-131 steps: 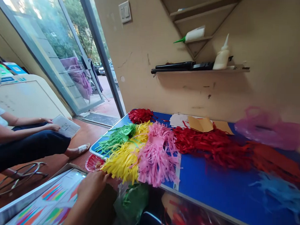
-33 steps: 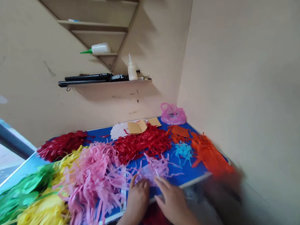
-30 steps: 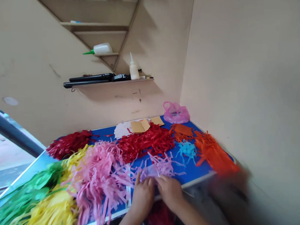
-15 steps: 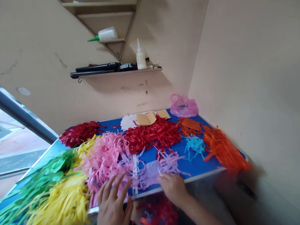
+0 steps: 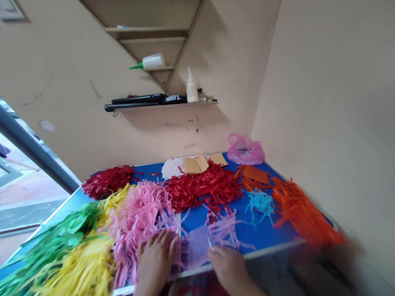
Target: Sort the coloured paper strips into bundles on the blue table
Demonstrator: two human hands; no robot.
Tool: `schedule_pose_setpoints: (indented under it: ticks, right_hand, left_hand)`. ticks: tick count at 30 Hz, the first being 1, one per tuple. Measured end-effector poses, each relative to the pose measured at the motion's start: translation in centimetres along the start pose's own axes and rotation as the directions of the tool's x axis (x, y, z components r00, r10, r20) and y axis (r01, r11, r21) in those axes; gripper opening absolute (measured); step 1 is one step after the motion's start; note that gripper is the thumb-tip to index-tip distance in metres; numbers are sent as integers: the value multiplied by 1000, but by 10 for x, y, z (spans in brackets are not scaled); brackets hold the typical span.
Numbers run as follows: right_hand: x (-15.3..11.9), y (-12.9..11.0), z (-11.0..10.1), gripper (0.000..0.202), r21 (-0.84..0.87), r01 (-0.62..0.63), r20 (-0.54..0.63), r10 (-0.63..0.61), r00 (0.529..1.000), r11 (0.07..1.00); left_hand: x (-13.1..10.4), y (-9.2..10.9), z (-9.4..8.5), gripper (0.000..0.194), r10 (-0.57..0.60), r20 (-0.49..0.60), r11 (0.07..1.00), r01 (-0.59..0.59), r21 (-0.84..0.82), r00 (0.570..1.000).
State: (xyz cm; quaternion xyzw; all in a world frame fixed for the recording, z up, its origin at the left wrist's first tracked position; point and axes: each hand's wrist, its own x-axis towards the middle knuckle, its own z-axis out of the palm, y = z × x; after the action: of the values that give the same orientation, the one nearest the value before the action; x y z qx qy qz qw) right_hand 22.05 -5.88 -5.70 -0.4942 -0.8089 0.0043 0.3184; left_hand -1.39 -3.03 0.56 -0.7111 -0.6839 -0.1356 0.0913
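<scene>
A lilac paper sheet with fringed ends [image 5: 199, 243] lies near the front edge of the blue table. My left hand [image 5: 157, 254] rests with its fingers stretched over the left fringe, beside the pink paper fringe [image 5: 143, 202]. At the sheet's right side, my right hand [image 5: 227, 267] is closed, and a thin white strip [image 5: 210, 242] sticks up from between its thumb and fingers. What this strip belongs to is hidden. Loose lilac fringe [image 5: 225, 229] spreads just beyond that hand.
Piles of red [image 5: 204, 187], yellow [image 5: 83, 265], green [image 5: 61, 229], orange [image 5: 299, 205] and light blue fringe [image 5: 260, 204] lie around the blue table [image 5: 265, 236]. Brown cards [image 5: 195, 164] and a pink plastic bag [image 5: 245, 150] lie at the back. A wall shelf [image 5: 166, 106] holds a glue bottle [image 5: 192, 89].
My left hand has come down onto the left fringe of the lilac sheet. My right hand keeps its grip by the sheet. The camera view has tipped up slightly.
</scene>
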Motion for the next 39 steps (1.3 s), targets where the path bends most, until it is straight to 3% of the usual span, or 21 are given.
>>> schedule_pose_setpoints:
  ticks: [2,3,5,7,8,10,12,15,20,24,27,31,34,39]
  right_hand:
    - [1,-1,1,24,13,-9,6,9,1000,1000]
    - [0,-1,1,24,18,-16,12,16,1000,1000]
    - [-1,-1,4,23,21,-42,20,41,999,999]
    - [-4,2,7,22,21,-73,21,73,997,997]
    - [-4,5,7,22,25,-77,23,77,997,997]
    - [-1,13,5,24,44,-61,54,58,997,997]
    - [9,21,-4,27,76,-70,131,59,990,995]
    - [32,28,-23,24,121,-186,263,149,953,975]
    - [55,22,-43,24,149,-327,323,267,908,933]
    - [59,16,-39,17,230,-315,266,252,931,921]
    - [63,16,-29,14,227,-337,323,256,911,914]
    - [75,14,-17,31,52,-412,354,369,859,910]
    - [84,8,-14,27,-78,-407,319,409,855,910]
    - [92,0,-12,20,-179,-391,322,429,844,903]
  left_hand:
    - [-3,-3,-6,34,-54,-150,998,59,32,987]
    - [-7,0,-4,34,-25,-212,999,29,14,977]
    - [-20,16,10,35,158,-257,979,-184,-82,953]
    - [-32,33,34,41,385,-268,879,-439,-184,883]
    - [-36,40,46,47,452,-284,832,-515,-208,845]
    - [-38,47,63,38,454,-331,812,-537,-229,827]
    - [-32,44,67,13,394,-308,838,-476,-265,866]
    - [-19,30,53,22,340,-157,859,-374,-350,927]
    - [-5,20,35,24,307,-72,848,-307,-432,949]
    - [-4,23,41,27,261,-40,857,-251,-450,964]
    - [-4,21,47,25,200,-15,880,-186,-436,980]
    - [1,19,49,20,58,11,919,-49,-392,998]
    - [6,24,43,25,-39,34,948,48,-314,999]
    - [12,32,31,28,-79,149,969,111,-219,986]
